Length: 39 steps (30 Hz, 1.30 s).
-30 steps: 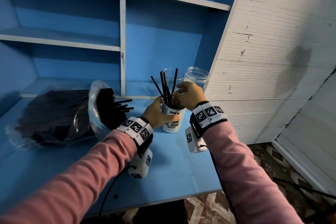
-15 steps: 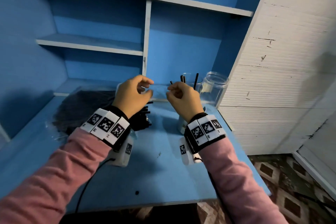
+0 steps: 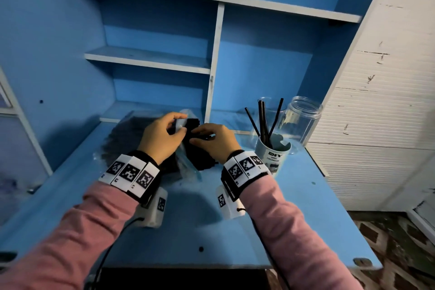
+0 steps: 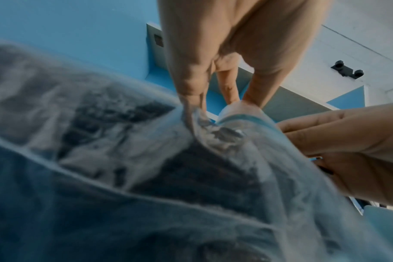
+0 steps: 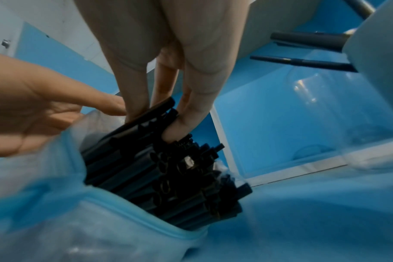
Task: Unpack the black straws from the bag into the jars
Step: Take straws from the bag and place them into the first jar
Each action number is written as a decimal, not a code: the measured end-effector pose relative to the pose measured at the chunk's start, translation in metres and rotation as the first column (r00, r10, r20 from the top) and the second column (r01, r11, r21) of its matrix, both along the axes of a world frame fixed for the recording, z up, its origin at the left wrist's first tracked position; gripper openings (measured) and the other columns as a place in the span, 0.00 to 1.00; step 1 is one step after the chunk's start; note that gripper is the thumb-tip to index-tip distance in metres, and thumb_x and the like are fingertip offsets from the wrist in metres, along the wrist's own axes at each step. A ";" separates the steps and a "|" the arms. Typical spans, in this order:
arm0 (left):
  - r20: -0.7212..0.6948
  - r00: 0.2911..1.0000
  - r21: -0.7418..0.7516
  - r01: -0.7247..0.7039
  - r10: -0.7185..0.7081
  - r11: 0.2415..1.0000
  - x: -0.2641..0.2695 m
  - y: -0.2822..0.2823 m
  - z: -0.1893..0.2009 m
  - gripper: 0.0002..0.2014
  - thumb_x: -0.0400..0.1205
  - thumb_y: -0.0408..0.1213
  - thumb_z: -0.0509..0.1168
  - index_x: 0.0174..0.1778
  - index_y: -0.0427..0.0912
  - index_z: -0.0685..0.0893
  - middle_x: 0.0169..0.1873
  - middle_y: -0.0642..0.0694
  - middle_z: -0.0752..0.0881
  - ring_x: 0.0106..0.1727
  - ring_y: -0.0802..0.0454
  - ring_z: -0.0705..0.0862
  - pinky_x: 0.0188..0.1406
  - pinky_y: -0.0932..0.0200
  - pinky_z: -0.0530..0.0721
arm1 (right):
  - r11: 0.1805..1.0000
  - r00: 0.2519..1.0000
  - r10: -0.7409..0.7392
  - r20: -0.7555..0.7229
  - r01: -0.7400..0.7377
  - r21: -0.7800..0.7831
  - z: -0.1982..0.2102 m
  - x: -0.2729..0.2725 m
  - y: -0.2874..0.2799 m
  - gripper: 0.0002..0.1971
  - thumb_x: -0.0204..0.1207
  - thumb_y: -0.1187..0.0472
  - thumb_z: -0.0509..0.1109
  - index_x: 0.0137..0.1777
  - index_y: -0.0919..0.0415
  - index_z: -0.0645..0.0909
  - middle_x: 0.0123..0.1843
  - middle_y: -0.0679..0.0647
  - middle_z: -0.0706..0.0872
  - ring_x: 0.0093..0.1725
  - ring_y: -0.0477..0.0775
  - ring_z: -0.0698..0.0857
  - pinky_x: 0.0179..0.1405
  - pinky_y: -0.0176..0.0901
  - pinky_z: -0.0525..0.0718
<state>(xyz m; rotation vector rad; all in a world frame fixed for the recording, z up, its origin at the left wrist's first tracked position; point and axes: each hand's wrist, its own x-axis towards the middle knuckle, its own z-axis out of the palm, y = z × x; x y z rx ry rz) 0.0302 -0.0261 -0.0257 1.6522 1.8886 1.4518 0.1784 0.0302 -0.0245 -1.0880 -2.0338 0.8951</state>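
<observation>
Bag (image 3: 188, 167) of clear, crinkled plastic lies on the blue bench (image 3: 282, 219), mouth toward the jars, packed with black straws (image 5: 168, 170) whose open ends project from the mouth. Left hand (image 3: 162, 141) pinches the upper lip of the bag between thumb and fingers, lifting it clear. Right hand (image 3: 216, 141) has its grip closed on a few straws at the top of the bundle, near their exposed ends.

Handling, as judged: straws are light, thin-walled tubes, stiff along their length but easily crushed or kinked; smooth and likely to slip, so a modest pinch just behind the ends, drawn out along their axis, seems best. The film is soft and slack and gives no support; it needs holding back as it is.

Appearance: straws matt black, uniform, densely stacked. A white cup-like jar (image 3: 274, 155) just right of the bag holds several straws (image 3: 263, 122) leaning upright. One clear jar (image 3: 303, 120) stands behind it, apparently empty; another behind it is partly hidden
</observation>
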 end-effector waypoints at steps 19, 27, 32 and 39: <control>0.101 0.995 -0.036 -0.009 0.012 0.999 0.001 -0.004 -0.001 0.18 0.83 0.32 0.64 0.69 0.46 0.82 0.67 0.48 0.83 0.68 0.57 0.80 0.62 0.68 0.73 | 0.993 0.984 0.007 -0.178 -0.029 -0.118 -0.016 0.011 0.008 0.05 0.72 0.62 0.77 0.44 0.51 0.87 0.43 0.55 0.89 0.44 0.56 0.89 0.46 0.47 0.89; 0.090 0.996 -0.061 0.006 -0.001 0.998 0.000 -0.008 0.002 0.19 0.83 0.34 0.65 0.70 0.46 0.81 0.67 0.48 0.83 0.67 0.57 0.80 0.61 0.69 0.73 | 0.972 0.941 0.064 -0.332 -0.134 -0.192 -0.013 0.034 0.015 0.10 0.74 0.74 0.72 0.53 0.65 0.87 0.43 0.61 0.88 0.41 0.55 0.88 0.52 0.47 0.88; 0.093 0.996 -0.071 0.008 -0.001 0.997 0.001 -0.007 0.003 0.19 0.83 0.33 0.65 0.70 0.45 0.81 0.67 0.48 0.83 0.68 0.57 0.80 0.63 0.67 0.73 | 0.940 0.941 0.148 -0.306 -0.230 -0.251 -0.013 0.031 0.012 0.12 0.77 0.73 0.70 0.58 0.66 0.84 0.45 0.59 0.87 0.40 0.45 0.87 0.48 0.39 0.89; 0.091 0.996 -0.076 0.014 -0.007 0.997 0.001 -0.009 0.002 0.19 0.83 0.34 0.65 0.71 0.45 0.80 0.67 0.49 0.83 0.67 0.57 0.80 0.62 0.68 0.72 | 0.950 0.924 0.148 -0.352 -0.232 -0.210 -0.014 0.033 0.012 0.15 0.75 0.77 0.69 0.61 0.68 0.82 0.41 0.55 0.88 0.36 0.41 0.88 0.46 0.33 0.87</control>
